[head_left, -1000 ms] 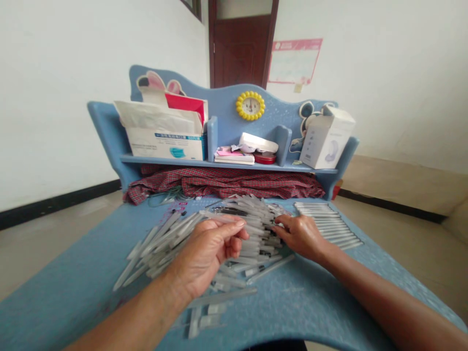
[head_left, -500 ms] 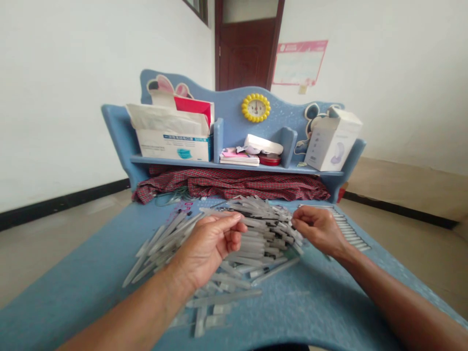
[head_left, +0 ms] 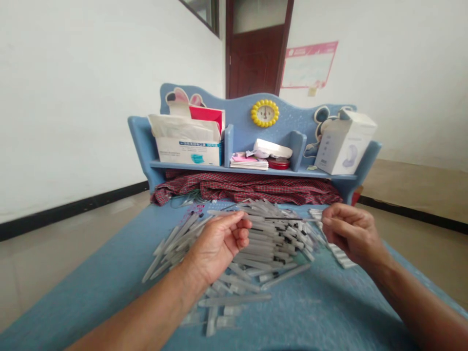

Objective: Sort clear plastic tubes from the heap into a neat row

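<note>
Fingers of right hand [head_left: 353, 234] nearly closed, pinching a thin dark plastic rod [head_left: 283, 218] above heaped translucent plastic tubes [head_left: 270, 248] on blue speckled desktop [head_left: 109, 278]. Left hand [head_left: 219, 246] half-curled at heap's edge; hold unclear, cannot tell.

One head-worn camera, close above the blue desk [head_left: 310, 312]. Faces forward and down over the left hand [head_left: 217, 248] and right hand [head_left: 353, 236], toward the door [head_left: 256, 63] at upper centre.

Lots of thin clear plastic tubes [head_left: 272, 243] lie in a messy pile on the blue desk [head_left: 314, 312]. Many have dark tips. A few sit in a neat row [head_left: 338, 253] to the right. One thin tube with a dark middle [head_left: 285, 218] sticks out of the right hand [head_left: 353, 239].
</note>
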The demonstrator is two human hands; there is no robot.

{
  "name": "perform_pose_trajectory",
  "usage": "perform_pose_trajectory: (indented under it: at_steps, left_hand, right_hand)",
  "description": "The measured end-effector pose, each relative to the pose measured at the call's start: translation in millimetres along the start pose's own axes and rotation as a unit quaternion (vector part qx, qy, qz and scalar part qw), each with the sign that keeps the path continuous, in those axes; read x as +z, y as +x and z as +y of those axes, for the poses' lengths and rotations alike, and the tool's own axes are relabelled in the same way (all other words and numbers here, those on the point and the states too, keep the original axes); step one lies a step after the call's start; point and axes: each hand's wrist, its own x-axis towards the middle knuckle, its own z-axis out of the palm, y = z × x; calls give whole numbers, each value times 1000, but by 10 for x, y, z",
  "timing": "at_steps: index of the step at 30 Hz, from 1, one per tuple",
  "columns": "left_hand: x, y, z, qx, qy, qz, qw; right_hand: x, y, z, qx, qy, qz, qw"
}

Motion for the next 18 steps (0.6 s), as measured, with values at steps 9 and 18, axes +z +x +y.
perform_pose_trajectory:
  at_steps: [9,18]
  left_hand:
    - [-22,28,14,16,-25,10,999]
    - [-5,27,25,27,-28,30,999]
  right_hand:
    - [8,7,-64,-8,38,20,999]
    - [17,6,-72,-9,49,28,998]
